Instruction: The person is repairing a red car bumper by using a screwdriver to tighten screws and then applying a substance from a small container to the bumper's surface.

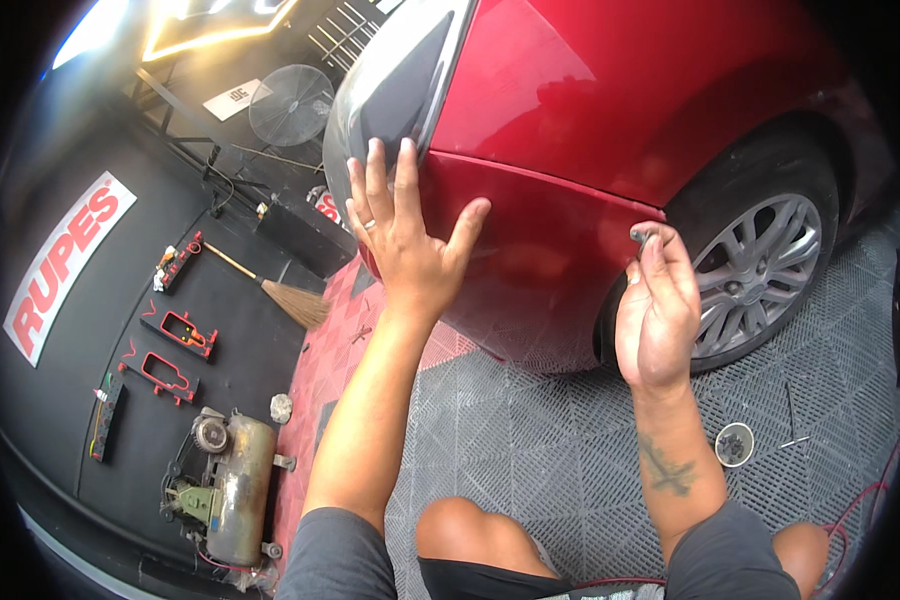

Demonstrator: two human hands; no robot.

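Note:
The corner of a red car (pixel 540 230) is in front of me, with its bumper (pixel 510 290) below a body seam. My left hand (pixel 410 240) is held up with fingers spread and a ring on one of them. It is at the bumper corner, just under the dark-lensed lamp (pixel 410 85), and appears to lie against the surface. Near the wheel arch, by the end of the seam, my right hand (pixel 660 300) is turned palm toward me. Its thumb and fingers pinch a small dark piece (pixel 638 237), too small to name.
A spoked wheel (pixel 760 270) stands right of my right hand. On the grey grid floor (pixel 530 430) are a small cup of dark bits (pixel 734 444) and a thin tool (pixel 794 441). An air compressor (pixel 238 490), a broom (pixel 295 300) and a fan (pixel 290 105) are at left.

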